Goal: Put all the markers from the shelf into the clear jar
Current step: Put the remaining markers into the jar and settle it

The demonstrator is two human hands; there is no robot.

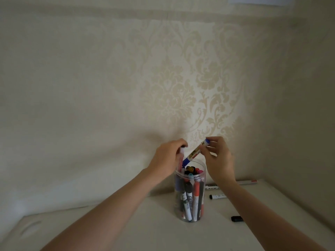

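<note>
These markers strike me as light, stiff plastic tubes, smooth enough to roll or slip if I pinch too loosely, so I judge the best hold is near one end with the fingertips, leaving the other end free to lead into the opening.

My right hand does just that: thumb and fingers are closed narrowly around the upper end of a blue-capped marker, which slants down toward seven o'clock, its lower blue cap just at the rim of the clear jar. My left hand is curled at the ten o'clock side of the rim, fingers folded around a pale marker with a reddish body that stands nearly upright with its lower part already inside the jar (how tightly I hold it I cannot tell, since the knuckles hide the fingertips).

The jar stands upright on the white shelf, crowded with red, black and blue markers, so I expect the new ones must be threaded between caps.

At three o'clock from the jar, more lie on the shelf: a long white marker partly behind my right wrist, a black-capped marker nearer, and a small black piece at about four o'clock, perhaps a loose cap.
</note>
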